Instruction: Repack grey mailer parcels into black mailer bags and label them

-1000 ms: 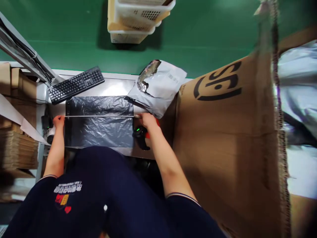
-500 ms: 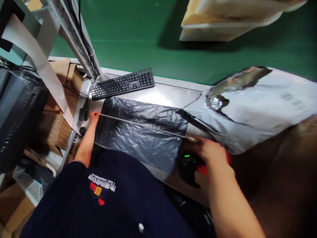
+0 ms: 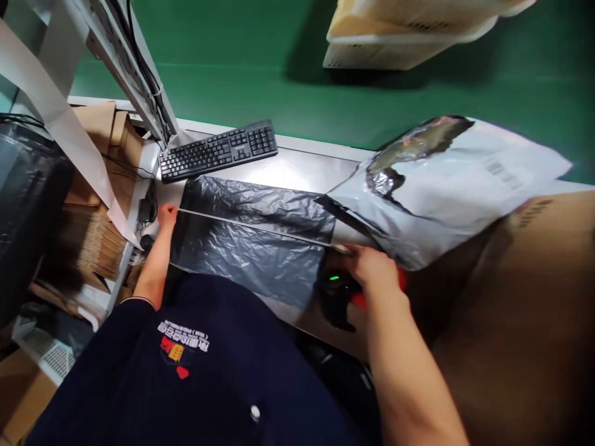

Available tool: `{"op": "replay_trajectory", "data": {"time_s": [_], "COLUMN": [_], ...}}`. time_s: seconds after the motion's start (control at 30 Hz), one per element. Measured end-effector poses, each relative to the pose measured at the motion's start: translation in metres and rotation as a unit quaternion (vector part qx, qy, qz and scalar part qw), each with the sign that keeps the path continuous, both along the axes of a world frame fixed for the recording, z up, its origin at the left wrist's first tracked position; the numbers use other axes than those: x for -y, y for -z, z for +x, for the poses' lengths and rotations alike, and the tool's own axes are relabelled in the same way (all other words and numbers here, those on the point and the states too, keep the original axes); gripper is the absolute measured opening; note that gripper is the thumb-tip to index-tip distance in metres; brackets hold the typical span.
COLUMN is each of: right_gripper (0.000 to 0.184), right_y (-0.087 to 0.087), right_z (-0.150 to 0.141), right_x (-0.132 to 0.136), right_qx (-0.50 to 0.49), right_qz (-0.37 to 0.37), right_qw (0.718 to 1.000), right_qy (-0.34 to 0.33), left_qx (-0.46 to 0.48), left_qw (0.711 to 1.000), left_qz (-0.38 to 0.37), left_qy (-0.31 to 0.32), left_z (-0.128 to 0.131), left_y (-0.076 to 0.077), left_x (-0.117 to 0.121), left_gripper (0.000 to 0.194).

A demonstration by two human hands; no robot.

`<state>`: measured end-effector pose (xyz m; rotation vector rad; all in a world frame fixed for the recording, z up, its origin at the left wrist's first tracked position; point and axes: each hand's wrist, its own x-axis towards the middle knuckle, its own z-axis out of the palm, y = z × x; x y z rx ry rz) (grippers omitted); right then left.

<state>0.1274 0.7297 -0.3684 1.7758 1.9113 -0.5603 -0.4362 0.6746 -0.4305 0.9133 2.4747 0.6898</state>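
A thin pale strip (image 3: 255,227) is stretched taut between my hands, across a crinkled black plastic bag (image 3: 246,260) spread on the metal bench. My left hand (image 3: 167,215) is closed on the strip's left end, just beyond the bag's left edge. At the bag's right edge, my right hand (image 3: 369,263) grips the other end, where a wider beige piece shows by the fingers. Whether the strip is joined to the bag I cannot tell. Close under my right hand lies a black and red handheld device (image 3: 334,291) with a green light, partly hidden by my wrist.
A black keyboard (image 3: 218,152) lies behind the bag. On the right are a stuffed white plastic parcel (image 3: 446,186) and a large cardboard box (image 3: 530,322). Folded cardboard (image 3: 100,248) fills the left shelf beside a metal post (image 3: 134,68). A green surface (image 3: 232,74) runs behind.
The whole view has shifted slightly, so everything appears further left and more of the cardboard box shows. Both hands keep their hold on the taut strip.
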Motion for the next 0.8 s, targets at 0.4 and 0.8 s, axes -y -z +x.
{"op": "replay_trajectory", "data": {"time_s": [0.4, 0.8], "right_gripper": [0.052, 0.052], "right_y": [-0.0089, -0.0047], "right_z": [-0.0052, -0.002], "right_x": [0.0031, 0.0071], "right_qx": [0.012, -0.011], "right_qz": [-0.047, -0.032], "right_qw": [0.999, 0.999], "right_qy": [0.022, 0.039], "left_qx": [0.001, 0.003], "left_qw": [1.0, 1.0], "left_qz": [0.005, 0.015], "left_qy": [0.007, 0.023], "left_z": [-0.0051, -0.0054], "left_y": [-0.0001, 0.0024], "left_x": [0.0008, 0.0048], "left_gripper": [0.012, 0.01]}}
